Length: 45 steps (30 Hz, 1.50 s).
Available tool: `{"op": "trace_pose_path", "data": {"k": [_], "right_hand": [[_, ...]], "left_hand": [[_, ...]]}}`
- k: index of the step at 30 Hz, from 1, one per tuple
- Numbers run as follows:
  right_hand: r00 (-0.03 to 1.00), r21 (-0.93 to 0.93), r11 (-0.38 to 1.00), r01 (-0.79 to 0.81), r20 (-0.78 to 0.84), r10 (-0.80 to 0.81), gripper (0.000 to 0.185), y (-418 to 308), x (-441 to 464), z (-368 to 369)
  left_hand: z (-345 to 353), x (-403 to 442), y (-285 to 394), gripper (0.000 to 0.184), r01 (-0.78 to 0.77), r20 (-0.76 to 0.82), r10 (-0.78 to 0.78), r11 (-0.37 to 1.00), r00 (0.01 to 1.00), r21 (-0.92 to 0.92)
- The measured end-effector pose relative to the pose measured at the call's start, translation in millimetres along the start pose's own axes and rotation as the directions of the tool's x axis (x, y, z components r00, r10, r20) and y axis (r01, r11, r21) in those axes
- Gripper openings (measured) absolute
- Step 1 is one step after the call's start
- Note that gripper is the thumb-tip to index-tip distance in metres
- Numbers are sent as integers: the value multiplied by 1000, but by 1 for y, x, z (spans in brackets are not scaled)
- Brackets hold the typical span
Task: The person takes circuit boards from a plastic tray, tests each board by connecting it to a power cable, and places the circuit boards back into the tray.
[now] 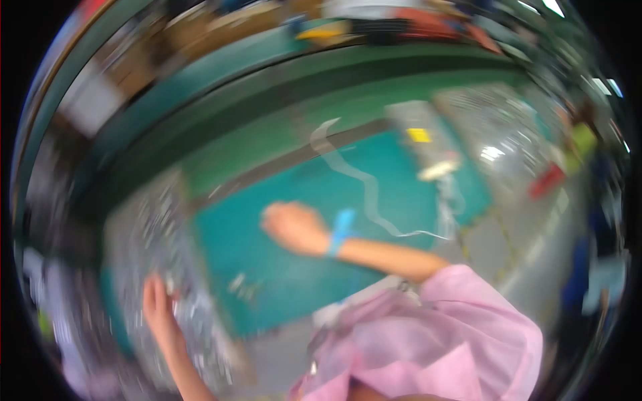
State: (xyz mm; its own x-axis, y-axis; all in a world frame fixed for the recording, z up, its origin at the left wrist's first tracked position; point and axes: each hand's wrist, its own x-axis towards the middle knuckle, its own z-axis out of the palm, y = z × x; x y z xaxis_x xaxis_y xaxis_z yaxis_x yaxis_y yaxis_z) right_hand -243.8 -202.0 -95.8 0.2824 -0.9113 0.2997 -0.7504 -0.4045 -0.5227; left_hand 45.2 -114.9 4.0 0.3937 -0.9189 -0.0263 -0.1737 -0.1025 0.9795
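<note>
Over the left part of the green mat [267, 294], my right hand [294, 227] is held with its fingers curled; whatever they may hold is hidden. A blue band [342, 232] circles that wrist. My left hand [158, 297] reaches over a tray of small shiny parts [157, 227] at the left, its fingers blurred together, and what it touches cannot be made out. Some small parts [244, 287] lie on the mat between the hands. A pale, wavy strip [364, 177] stretches across the mat to the right of my right hand.
A grey box with a yellow label [419, 136] stands at the mat's right, beside a large container of clear-wrapped items [498, 134]. Cardboard boxes [227, 30] line a shelf at the back. Another person [580, 144] is at the far right.
</note>
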Motion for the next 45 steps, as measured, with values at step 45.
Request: {"op": "trace_pose_path", "data": {"k": [45], "right_hand": [[927,765,537,355,-361,-99,24,-84,17,-131]], "left_hand": [[-65,-66,121,35,-811,-15,820,569,573,137]]}}
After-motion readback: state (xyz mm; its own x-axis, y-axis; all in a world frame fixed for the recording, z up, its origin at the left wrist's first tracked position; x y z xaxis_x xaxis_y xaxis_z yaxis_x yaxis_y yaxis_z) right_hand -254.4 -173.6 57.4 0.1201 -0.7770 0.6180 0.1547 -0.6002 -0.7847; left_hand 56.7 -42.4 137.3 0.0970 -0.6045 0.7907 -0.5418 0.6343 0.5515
